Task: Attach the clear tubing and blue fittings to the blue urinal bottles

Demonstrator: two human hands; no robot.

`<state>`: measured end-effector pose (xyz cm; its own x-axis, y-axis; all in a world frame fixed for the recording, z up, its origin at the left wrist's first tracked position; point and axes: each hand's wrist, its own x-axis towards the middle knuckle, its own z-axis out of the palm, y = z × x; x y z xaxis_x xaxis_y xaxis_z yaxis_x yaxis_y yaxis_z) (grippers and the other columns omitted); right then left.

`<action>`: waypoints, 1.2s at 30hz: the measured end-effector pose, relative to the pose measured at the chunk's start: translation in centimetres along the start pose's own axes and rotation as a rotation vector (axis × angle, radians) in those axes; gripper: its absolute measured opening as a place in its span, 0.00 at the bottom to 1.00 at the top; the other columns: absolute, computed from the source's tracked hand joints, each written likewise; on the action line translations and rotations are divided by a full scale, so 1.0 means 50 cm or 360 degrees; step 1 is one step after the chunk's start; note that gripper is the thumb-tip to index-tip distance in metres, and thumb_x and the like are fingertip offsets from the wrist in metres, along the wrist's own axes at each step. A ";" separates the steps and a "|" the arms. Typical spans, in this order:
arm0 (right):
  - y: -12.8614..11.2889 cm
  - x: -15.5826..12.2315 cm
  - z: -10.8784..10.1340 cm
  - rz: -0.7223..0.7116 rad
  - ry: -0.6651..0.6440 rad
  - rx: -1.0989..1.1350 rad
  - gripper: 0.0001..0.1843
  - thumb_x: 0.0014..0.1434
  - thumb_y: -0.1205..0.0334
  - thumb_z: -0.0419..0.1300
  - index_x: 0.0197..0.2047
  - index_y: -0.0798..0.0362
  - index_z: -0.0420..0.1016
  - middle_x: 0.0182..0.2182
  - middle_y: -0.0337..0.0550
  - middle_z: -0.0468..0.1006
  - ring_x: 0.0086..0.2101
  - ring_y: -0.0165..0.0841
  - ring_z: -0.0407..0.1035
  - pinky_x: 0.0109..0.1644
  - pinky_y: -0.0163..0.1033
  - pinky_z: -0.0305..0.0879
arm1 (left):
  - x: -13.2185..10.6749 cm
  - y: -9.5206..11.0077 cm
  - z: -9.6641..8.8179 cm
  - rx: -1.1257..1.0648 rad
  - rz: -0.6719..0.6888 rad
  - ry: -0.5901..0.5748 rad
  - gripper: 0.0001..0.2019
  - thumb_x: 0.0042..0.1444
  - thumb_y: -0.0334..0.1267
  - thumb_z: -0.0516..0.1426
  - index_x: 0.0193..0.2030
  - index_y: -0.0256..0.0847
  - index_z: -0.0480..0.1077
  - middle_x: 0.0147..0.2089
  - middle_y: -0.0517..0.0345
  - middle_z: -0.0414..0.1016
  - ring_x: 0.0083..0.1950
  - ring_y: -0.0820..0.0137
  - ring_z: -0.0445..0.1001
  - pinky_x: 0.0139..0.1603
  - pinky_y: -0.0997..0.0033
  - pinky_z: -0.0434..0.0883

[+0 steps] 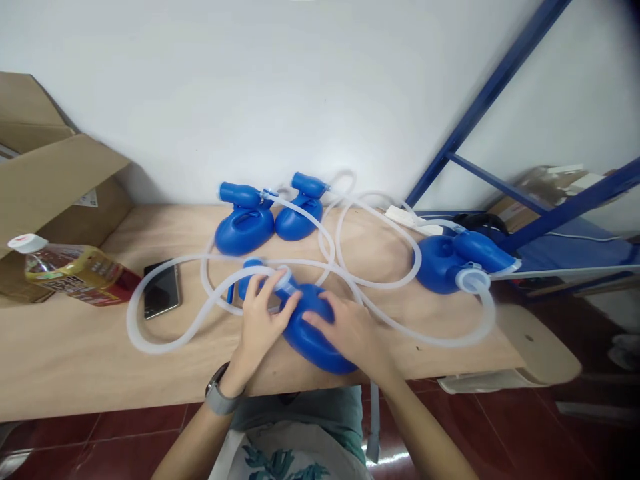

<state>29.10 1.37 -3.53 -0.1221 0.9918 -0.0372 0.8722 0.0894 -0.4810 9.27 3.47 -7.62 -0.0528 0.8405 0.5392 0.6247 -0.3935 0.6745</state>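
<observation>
A blue plastic urinal bottle (313,337) lies tilted near the table's front edge, between my two hands. My left hand (263,313) has its fingers closed round the bottle's neck, by the clear cap (283,279) where a translucent hose (220,288) joins. A blue spout piece (249,283) shows just behind these fingers. My right hand (353,327) grips the bottle's body at the handle opening, thumb on top and fingers partly hidden. From the cap the hose loops out to the left and back across the table.
Two more blue urinal bottles (245,230) stand by the wall, and another (437,267) at the right, with looping hoses. Left are a phone (163,290), a drink bottle (75,273) and an open cardboard box (100,180). A blue metal frame (480,100) and a stool (535,347) are right.
</observation>
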 end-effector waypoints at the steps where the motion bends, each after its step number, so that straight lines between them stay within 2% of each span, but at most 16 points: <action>1: -0.009 0.004 -0.005 0.0031 -0.0028 -0.0028 0.27 0.71 0.38 0.58 0.57 0.51 0.78 0.46 0.53 0.88 0.46 0.53 0.84 0.50 0.49 0.74 | -0.001 -0.003 0.005 0.0039 0.0064 0.0051 0.19 0.65 0.45 0.65 0.61 0.45 0.77 0.53 0.50 0.74 0.53 0.59 0.77 0.57 0.57 0.76; 4: -0.026 0.017 -0.008 0.0075 -0.0041 -0.0048 0.27 0.74 0.39 0.55 0.62 0.52 0.73 0.45 0.54 0.88 0.46 0.52 0.84 0.49 0.48 0.72 | -0.007 -0.016 0.016 0.0108 0.0203 0.0128 0.19 0.65 0.45 0.66 0.61 0.46 0.78 0.50 0.52 0.76 0.51 0.60 0.77 0.56 0.59 0.76; 7: -0.028 0.028 0.000 0.0052 -0.0061 -0.0030 0.25 0.76 0.41 0.52 0.62 0.50 0.72 0.45 0.54 0.88 0.46 0.52 0.84 0.48 0.47 0.71 | -0.016 -0.021 0.022 0.0135 0.0216 0.0189 0.18 0.66 0.45 0.65 0.60 0.45 0.78 0.50 0.52 0.75 0.49 0.61 0.77 0.52 0.61 0.77; 14: -0.022 0.037 0.004 0.0020 -0.0139 0.0055 0.20 0.75 0.45 0.54 0.61 0.45 0.74 0.46 0.48 0.88 0.48 0.48 0.83 0.50 0.44 0.69 | -0.029 -0.015 0.040 0.0160 0.0153 0.0327 0.18 0.67 0.45 0.64 0.60 0.45 0.77 0.49 0.52 0.71 0.49 0.62 0.75 0.51 0.60 0.77; 20: -0.025 0.040 0.005 0.0046 -0.0112 0.0060 0.20 0.76 0.45 0.53 0.60 0.43 0.78 0.47 0.47 0.88 0.46 0.45 0.83 0.50 0.44 0.70 | -0.039 -0.010 0.078 0.0148 0.0067 0.0449 0.17 0.69 0.44 0.61 0.61 0.41 0.74 0.51 0.49 0.66 0.50 0.61 0.73 0.52 0.58 0.77; 23: -0.019 0.043 0.010 0.0081 -0.0041 0.0119 0.20 0.74 0.45 0.55 0.59 0.43 0.79 0.47 0.47 0.88 0.47 0.45 0.82 0.51 0.45 0.71 | -0.041 -0.004 0.084 0.0103 -0.0016 0.0384 0.19 0.69 0.45 0.60 0.63 0.41 0.72 0.53 0.47 0.65 0.53 0.59 0.74 0.54 0.55 0.77; 26: 0.002 0.043 0.009 0.0131 0.0002 0.0206 0.19 0.71 0.45 0.58 0.57 0.43 0.80 0.47 0.47 0.87 0.48 0.47 0.81 0.52 0.47 0.72 | -0.052 -0.012 0.061 -0.0006 -0.0021 0.0084 0.24 0.69 0.45 0.61 0.69 0.46 0.67 0.59 0.46 0.68 0.59 0.57 0.75 0.60 0.52 0.77; 29: 0.041 0.038 -0.011 0.0131 0.0038 0.0476 0.17 0.68 0.45 0.62 0.53 0.44 0.82 0.48 0.45 0.87 0.48 0.47 0.81 0.51 0.48 0.73 | -0.077 -0.050 0.018 -0.0080 0.0113 -0.0108 0.28 0.69 0.41 0.60 0.74 0.49 0.60 0.68 0.43 0.69 0.67 0.54 0.74 0.63 0.52 0.77; 31: 0.073 0.035 -0.041 0.0168 0.0099 0.0800 0.21 0.65 0.41 0.63 0.52 0.45 0.82 0.43 0.44 0.87 0.40 0.43 0.81 0.41 0.44 0.75 | -0.090 -0.088 -0.013 -0.0024 0.0196 -0.0085 0.25 0.70 0.38 0.59 0.72 0.48 0.62 0.67 0.43 0.71 0.67 0.54 0.75 0.64 0.50 0.77; 32: 0.089 0.035 -0.061 0.0223 0.0148 0.0957 0.24 0.63 0.38 0.63 0.52 0.46 0.81 0.37 0.43 0.86 0.33 0.40 0.80 0.33 0.40 0.73 | -0.092 -0.109 -0.026 0.0035 0.0202 -0.0050 0.23 0.70 0.38 0.58 0.70 0.46 0.65 0.64 0.44 0.74 0.65 0.54 0.77 0.64 0.49 0.77; 34: 0.118 0.041 -0.109 0.0324 0.0313 0.1148 0.30 0.60 0.34 0.65 0.52 0.49 0.80 0.25 0.38 0.79 0.21 0.34 0.70 0.21 0.35 0.62 | -0.083 -0.149 -0.047 0.0184 0.0142 -0.0005 0.17 0.70 0.42 0.58 0.63 0.43 0.70 0.59 0.44 0.78 0.61 0.53 0.79 0.65 0.46 0.76; 36: 0.141 0.055 -0.157 0.0349 0.0513 0.1186 0.32 0.56 0.34 0.67 0.53 0.50 0.80 0.18 0.33 0.71 0.16 0.30 0.61 0.17 0.34 0.54 | -0.057 -0.182 -0.057 0.0309 0.0038 -0.0029 0.18 0.69 0.47 0.58 0.60 0.41 0.73 0.59 0.42 0.78 0.62 0.50 0.78 0.67 0.43 0.74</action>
<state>38.65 5.45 -0.14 0.2537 0.9673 0.0004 0.3056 -0.0797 -0.9488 1.51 3.60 -13.85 -0.0230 0.8391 0.5435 0.7643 -0.3357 0.5506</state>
